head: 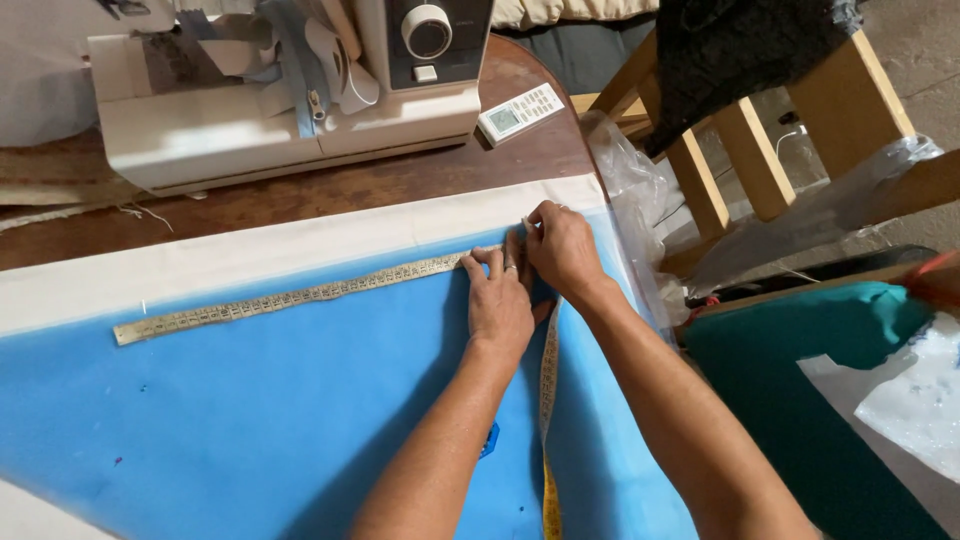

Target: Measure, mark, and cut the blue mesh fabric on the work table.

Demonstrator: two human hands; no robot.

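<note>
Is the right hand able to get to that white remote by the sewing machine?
Probably yes. The right hand rests on the blue fabric, and only bare wooden table lies between it and the white remote. Nothing blocks the way.

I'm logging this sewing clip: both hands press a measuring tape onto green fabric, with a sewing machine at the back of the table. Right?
Not quite: the fabric is blue, not green, as the head view shows. Both the left hand and right hand do press the measuring tape onto it, and the sewing machine stands behind.

Home sewing corner: sewing machine (290, 95), tape measure (290, 297).
</note>
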